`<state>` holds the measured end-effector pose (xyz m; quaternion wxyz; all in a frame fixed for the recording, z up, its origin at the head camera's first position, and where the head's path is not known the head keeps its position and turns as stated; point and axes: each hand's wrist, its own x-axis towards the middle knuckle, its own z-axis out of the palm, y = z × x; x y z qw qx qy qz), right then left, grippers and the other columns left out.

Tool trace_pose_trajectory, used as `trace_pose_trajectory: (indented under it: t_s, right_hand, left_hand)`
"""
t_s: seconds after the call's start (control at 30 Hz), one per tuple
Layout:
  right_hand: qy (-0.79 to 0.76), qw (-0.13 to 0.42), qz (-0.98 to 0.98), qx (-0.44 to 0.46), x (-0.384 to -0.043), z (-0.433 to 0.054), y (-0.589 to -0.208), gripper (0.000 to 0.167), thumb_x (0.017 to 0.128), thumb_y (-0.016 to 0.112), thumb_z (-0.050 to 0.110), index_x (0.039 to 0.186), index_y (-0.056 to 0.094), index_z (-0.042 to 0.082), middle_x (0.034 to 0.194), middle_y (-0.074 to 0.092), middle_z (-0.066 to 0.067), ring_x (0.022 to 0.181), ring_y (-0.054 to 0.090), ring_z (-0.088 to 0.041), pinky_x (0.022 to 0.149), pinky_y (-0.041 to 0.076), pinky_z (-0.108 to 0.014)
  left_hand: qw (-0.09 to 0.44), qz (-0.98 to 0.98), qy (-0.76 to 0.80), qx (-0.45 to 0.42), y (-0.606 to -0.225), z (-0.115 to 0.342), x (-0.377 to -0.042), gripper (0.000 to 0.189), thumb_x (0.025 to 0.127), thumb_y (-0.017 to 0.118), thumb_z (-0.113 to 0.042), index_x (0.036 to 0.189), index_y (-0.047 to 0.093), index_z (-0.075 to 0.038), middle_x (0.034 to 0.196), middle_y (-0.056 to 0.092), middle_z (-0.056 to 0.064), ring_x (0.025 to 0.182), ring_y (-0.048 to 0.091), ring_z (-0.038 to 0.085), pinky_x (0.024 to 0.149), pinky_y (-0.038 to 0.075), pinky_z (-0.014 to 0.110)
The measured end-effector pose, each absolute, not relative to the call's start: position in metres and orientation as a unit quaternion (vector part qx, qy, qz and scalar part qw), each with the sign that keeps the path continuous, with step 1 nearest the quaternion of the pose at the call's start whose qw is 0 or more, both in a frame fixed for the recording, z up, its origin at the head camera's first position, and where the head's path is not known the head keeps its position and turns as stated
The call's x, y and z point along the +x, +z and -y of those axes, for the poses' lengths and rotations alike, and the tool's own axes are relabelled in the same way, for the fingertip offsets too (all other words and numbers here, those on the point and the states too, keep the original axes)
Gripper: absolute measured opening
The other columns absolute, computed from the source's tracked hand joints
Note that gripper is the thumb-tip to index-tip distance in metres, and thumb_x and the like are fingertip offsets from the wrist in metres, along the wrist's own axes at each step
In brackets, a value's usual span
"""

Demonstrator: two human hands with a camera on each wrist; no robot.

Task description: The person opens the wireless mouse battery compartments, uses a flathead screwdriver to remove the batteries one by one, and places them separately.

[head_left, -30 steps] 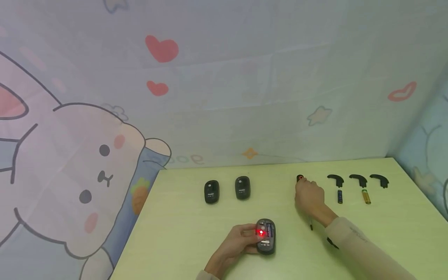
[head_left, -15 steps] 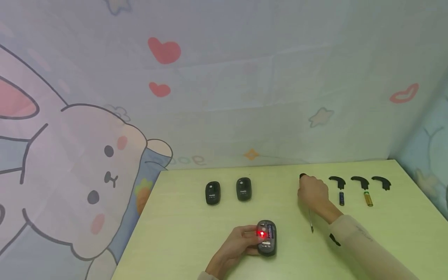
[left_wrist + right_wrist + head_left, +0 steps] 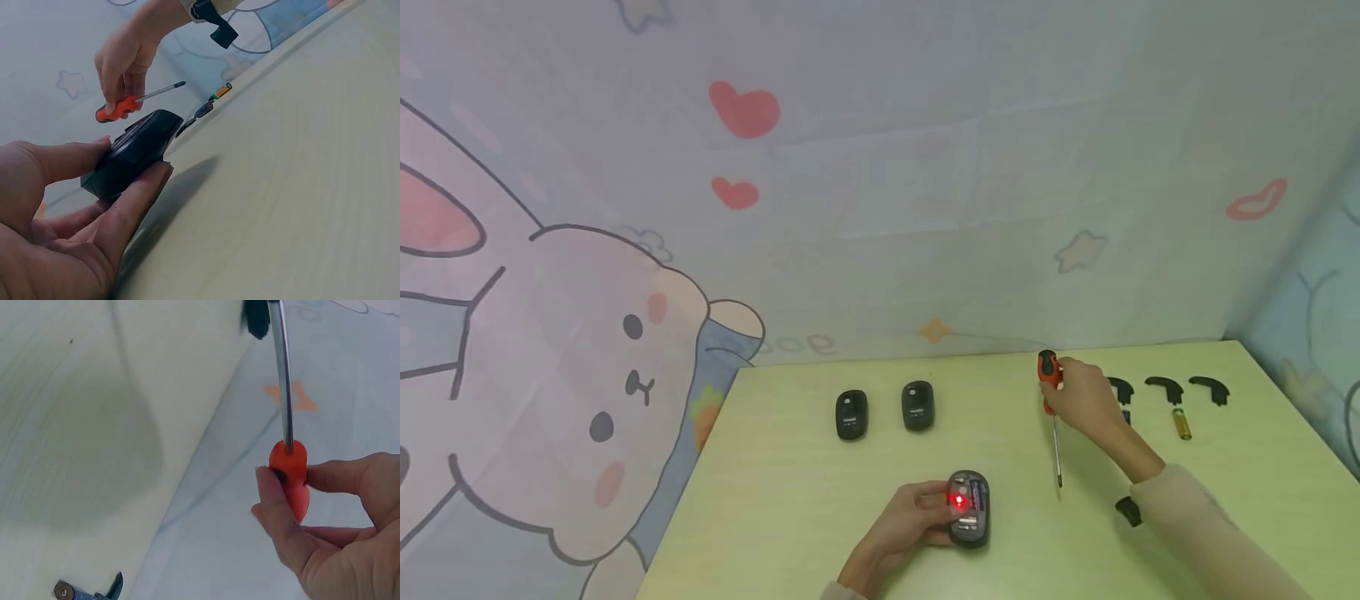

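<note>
In the head view my left hand (image 3: pixel 906 521) holds a dark computer mouse (image 3: pixel 973 532) with its underside up. A red light glows there, and a battery (image 3: pixel 977 495) sits in its uncovered compartment. The left wrist view shows thumb and fingers gripping the mouse (image 3: pixel 134 150) above the table. My right hand (image 3: pixel 1084 402) pinches a screwdriver (image 3: pixel 1048 371) by its red and black handle, the metal shaft pointing down toward me. In the right wrist view, thumb and fingertips clasp the handle of the screwdriver (image 3: pixel 290 472).
Two black mice (image 3: pixel 852 415) (image 3: pixel 918 406) lie at the back left of the table (image 3: pixel 790 517). Three black curved covers (image 3: pixel 1210 389) line the back right. Before them lie a gold battery (image 3: pixel 1182 424) and a blue battery (image 3: pixel 1126 416), partly hidden. A patterned cloth (image 3: pixel 880 208) hangs behind.
My right hand has raised the screwdriver and turned, so that more of its handle shows. The right forearm has shifted right. My left hand keeps the mouse in place.
</note>
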<state>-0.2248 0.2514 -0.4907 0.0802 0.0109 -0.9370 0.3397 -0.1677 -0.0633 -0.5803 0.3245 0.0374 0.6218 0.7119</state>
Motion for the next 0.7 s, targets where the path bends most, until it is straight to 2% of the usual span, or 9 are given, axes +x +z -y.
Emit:
trace_pose_trajectory:
  t_s: [0.1,0.17,0.27,0.43,0.6,0.7]
  right_hand:
    - [0.38,0.081,0.921,0.026,-0.222,-0.253,-0.488,0.055,0.1,0.069,0.016,0.141,0.053,-0.017,0.113,0.073,-0.034,0.075,0.075,-0.029,0.052,0.055,-0.028]
    - [0.421,0.075,0.903,0.037,-0.218,-0.255,-0.484,0.063,0.101,0.07,0.018,0.149,0.047,-0.013,0.125,0.069,-0.035,0.089,0.078,-0.033,0.06,0.062,-0.029]
    - [0.479,0.065,0.874,0.047,-0.213,-0.257,-0.476,0.066,0.102,0.071,0.021,0.154,0.044,-0.009,0.131,0.066,-0.033,0.099,0.079,-0.032,0.077,0.067,-0.037]
    - [0.551,0.039,0.831,0.063,-0.206,-0.26,-0.466,0.056,0.101,0.072,0.026,0.147,0.055,-0.002,0.128,0.067,-0.026,0.093,0.081,-0.018,0.102,0.059,-0.058]
    - [0.582,0.039,0.808,0.084,-0.199,-0.259,-0.461,0.043,0.101,0.073,0.027,0.133,0.064,0.0,0.118,0.072,-0.013,0.088,0.081,-0.017,0.107,0.051,-0.068]
    - [0.588,0.046,0.803,0.092,-0.195,-0.257,-0.459,0.039,0.101,0.072,0.028,0.129,0.065,0.001,0.113,0.074,-0.006,0.089,0.082,-0.019,0.106,0.054,-0.066]
  left_hand:
    - [0.323,-0.62,0.714,0.041,-0.58,0.063,-0.167,0.053,0.097,0.069,0.0,0.147,0.052,0.008,0.129,0.073,0.024,0.108,0.077,0.03,0.083,0.068,0.038]
    - [0.323,-0.621,0.713,0.043,-0.579,0.063,-0.167,0.053,0.097,0.069,-0.001,0.147,0.053,0.007,0.129,0.073,0.023,0.106,0.077,0.029,0.082,0.068,0.037]
    - [0.324,-0.626,0.708,0.043,-0.578,0.063,-0.168,0.052,0.097,0.071,-0.004,0.146,0.055,0.004,0.128,0.074,0.021,0.104,0.077,0.026,0.079,0.068,0.034]
    - [0.324,-0.632,0.703,0.042,-0.574,0.062,-0.171,0.052,0.096,0.073,-0.006,0.145,0.058,0.001,0.124,0.076,0.019,0.101,0.078,0.024,0.075,0.068,0.03]
    - [0.319,-0.631,0.706,0.045,-0.574,0.06,-0.17,0.052,0.094,0.072,-0.003,0.144,0.058,0.003,0.122,0.076,0.019,0.098,0.078,0.022,0.074,0.068,0.03]
    - [0.317,-0.628,0.709,0.045,-0.574,0.059,-0.17,0.051,0.094,0.072,-0.002,0.143,0.059,0.002,0.122,0.076,0.019,0.097,0.078,0.022,0.074,0.068,0.03]
